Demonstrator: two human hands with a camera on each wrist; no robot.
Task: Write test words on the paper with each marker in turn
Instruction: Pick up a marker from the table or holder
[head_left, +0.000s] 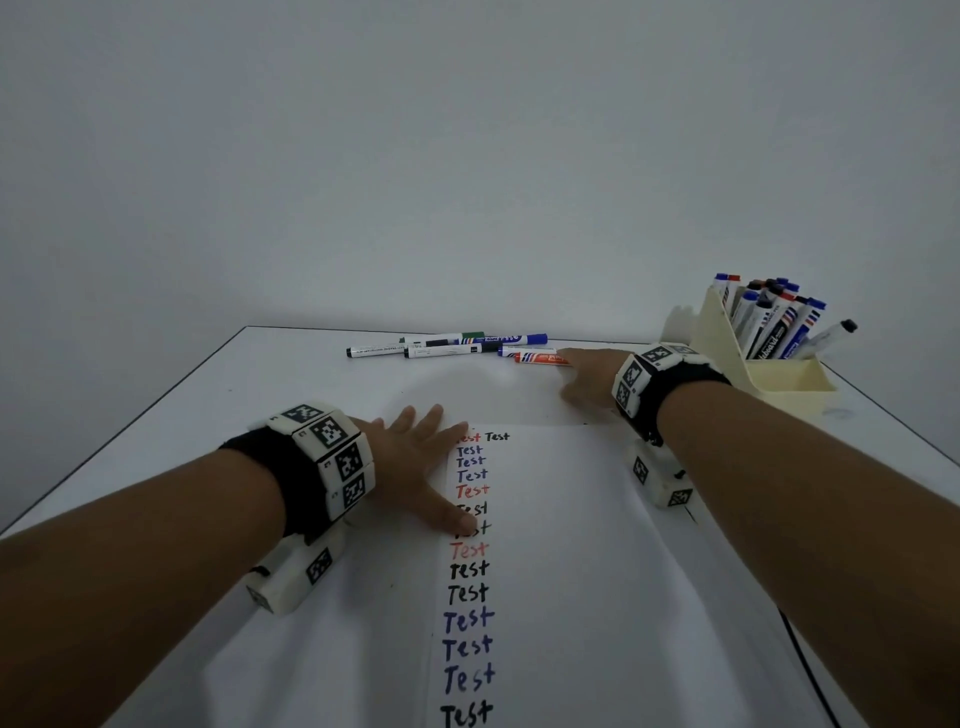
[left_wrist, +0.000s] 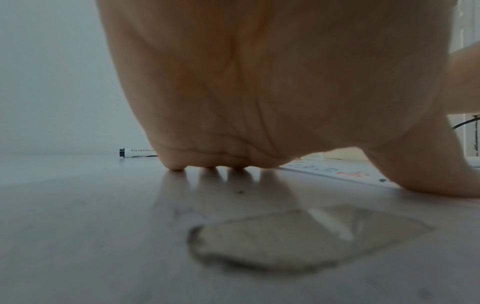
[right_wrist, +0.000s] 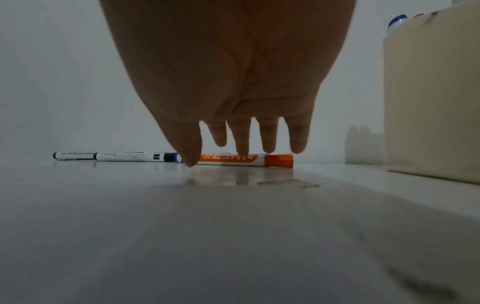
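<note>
The orange-capped white marker (head_left: 540, 358) lies flat on the white table (head_left: 260, 395), its long axis left to right, cap end nearest the right hand (head_left: 589, 376). That hand's fingers (right_wrist: 269, 135) are straight and spread, their tips at the marker barrel, gripping nothing. Beyond them lie several more white markers (head_left: 447, 345), roughly parallel. To their right stands a cream plastic holder (head_left: 769, 371) full of markers. The left hand (head_left: 415, 457) presses flat, fingers splayed, on the white paper sheet (head_left: 561, 545) with its column of "Test" words. A pale wall (head_left: 467, 156) rises behind
</note>
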